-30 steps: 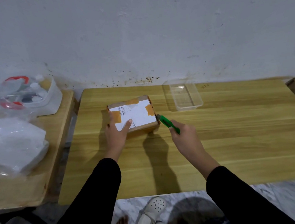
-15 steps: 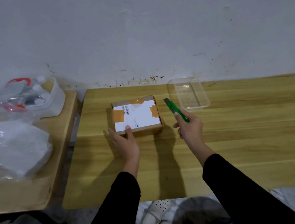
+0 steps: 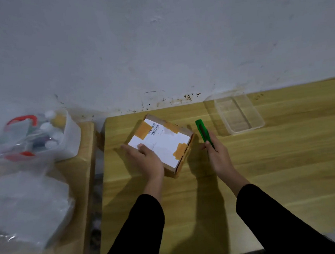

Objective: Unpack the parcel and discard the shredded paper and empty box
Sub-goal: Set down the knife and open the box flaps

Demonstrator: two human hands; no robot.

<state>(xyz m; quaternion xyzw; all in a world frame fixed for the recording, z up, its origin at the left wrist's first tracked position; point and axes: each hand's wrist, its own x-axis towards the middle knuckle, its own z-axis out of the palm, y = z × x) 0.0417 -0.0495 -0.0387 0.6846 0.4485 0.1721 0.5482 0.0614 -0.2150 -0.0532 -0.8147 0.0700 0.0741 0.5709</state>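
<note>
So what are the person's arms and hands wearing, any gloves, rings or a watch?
Both arms are in long black sleeves that end at the wrists. The left hand and right hand are bare: no gloves, and no rings or watch visible in this dim view.

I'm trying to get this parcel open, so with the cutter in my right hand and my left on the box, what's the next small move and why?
Probably bring the green utility knife in the right hand to the box's right edge and slit the tape there. The cardboard box is still shut, with orange tape wrapping over that edge, the left hand is pressing it to the table, and the knife is beside the box, not touching it.
</note>
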